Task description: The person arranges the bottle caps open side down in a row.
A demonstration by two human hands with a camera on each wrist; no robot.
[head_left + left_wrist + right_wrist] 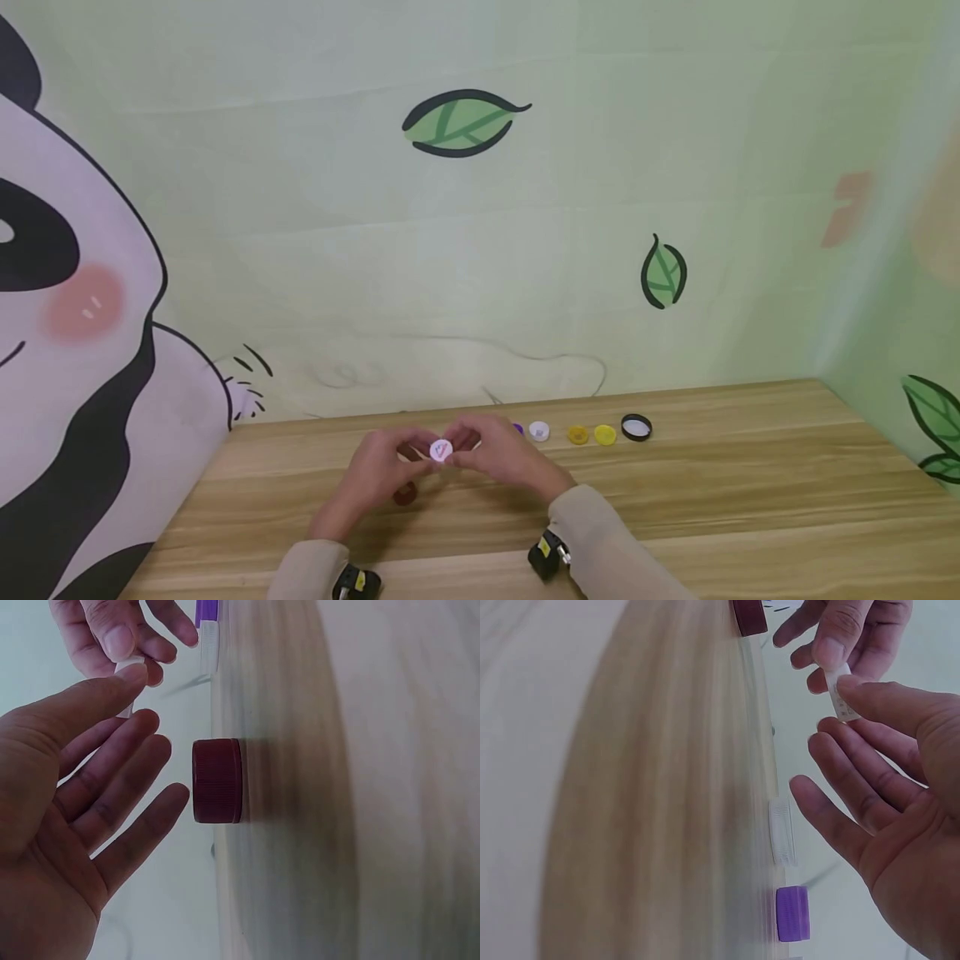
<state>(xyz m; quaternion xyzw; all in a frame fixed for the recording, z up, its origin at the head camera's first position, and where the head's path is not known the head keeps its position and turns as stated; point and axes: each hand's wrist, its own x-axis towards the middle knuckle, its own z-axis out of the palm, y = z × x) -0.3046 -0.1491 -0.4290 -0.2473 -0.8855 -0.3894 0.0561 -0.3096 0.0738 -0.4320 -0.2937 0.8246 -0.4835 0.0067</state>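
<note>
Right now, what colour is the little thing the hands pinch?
The little thing is white with reddish marking, clearest in the head view.

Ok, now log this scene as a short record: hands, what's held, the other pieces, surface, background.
left hand: pinches white disc
right hand: pinches same disc
disc marking: pinkish-red, facing head camera
near left hand: dark red cap, on table
right side, left to right in head view: purple cap, white cap, orange cap, yellow cap, black-rimmed lid
beside purple cap: pale cap
surface: wood-grain
backdrop: pale green, panda, leaves
</note>
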